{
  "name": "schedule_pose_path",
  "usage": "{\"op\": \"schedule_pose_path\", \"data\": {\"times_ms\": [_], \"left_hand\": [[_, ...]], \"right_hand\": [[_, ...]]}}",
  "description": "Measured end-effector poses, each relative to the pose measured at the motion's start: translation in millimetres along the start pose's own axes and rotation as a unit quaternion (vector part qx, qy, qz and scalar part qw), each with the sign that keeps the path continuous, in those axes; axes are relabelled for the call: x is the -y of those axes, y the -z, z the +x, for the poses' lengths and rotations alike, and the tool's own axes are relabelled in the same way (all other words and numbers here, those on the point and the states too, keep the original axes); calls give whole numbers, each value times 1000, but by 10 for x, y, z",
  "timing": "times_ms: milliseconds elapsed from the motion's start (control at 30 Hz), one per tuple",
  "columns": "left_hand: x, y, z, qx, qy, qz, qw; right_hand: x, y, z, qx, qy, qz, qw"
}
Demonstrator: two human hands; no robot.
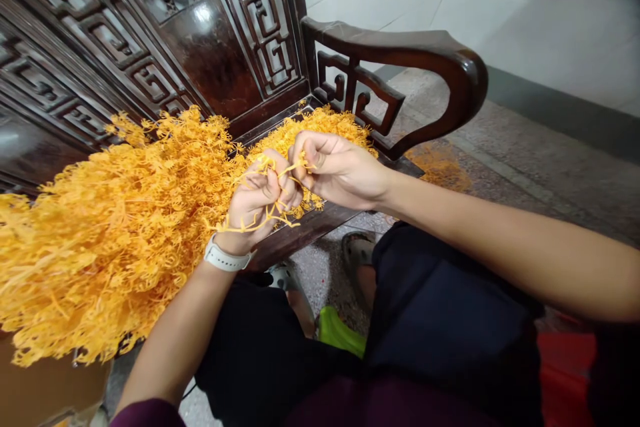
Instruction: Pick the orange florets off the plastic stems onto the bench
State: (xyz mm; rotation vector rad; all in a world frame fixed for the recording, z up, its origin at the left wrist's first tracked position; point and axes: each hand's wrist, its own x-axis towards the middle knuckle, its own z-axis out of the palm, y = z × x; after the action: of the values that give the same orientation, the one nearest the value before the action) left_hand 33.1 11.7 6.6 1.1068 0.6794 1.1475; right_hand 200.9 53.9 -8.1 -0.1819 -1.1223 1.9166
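Observation:
My left hand (257, 197), with a pale watch band (227, 257) at its wrist, is closed on a thin yellow branched plastic stem (277, 215). Short bare side twigs stick out along this stem, and part of it hangs below the fingers. Close beside it, my right hand (337, 170) pinches a small yellow piece (303, 161) at the stem's upper end. Whether that piece is still joined to the stem is hard to make out. Behind both hands lies a heap of small loose yellow pieces (345, 123). Left of them rises a big pile of bushy yellow sprays (125, 213).
The piles lie on a dark carved wooden bench, whose curved armrest (400, 47) stands at the right. More yellow bits (440, 167) are scattered on the floor beyond it. A green object (340, 332) is between my feet, and a cardboard box (45, 380) sits at lower left.

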Motion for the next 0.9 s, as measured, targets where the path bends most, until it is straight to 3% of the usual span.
{"op": "schedule_pose_path", "data": {"times_ms": [267,367,433,500,633,800,900], "left_hand": [[-16,-28,20,7,22,2,1000],[-79,10,-5,-7,-17,-14,1000],[-143,35,-27,-11,-53,-35,998],[-196,53,-37,-22,-49,-24,998],[-183,94,14,-59,1,33,998],[-35,180,137,-122,10,66,990],[36,221,184,-145,16,86,986]], "right_hand": [[-52,-12,-12,-5,-11,6,1000],[133,-28,8,-34,10,-3,999],[337,-12,19,-82,41,-22,996],[531,52,26,-145,54,-74,985],[656,383,54,-230,48,-139,962],[450,943,127,-290,5,-183,939],[371,1120,160,-312,-35,-194,929]]}}
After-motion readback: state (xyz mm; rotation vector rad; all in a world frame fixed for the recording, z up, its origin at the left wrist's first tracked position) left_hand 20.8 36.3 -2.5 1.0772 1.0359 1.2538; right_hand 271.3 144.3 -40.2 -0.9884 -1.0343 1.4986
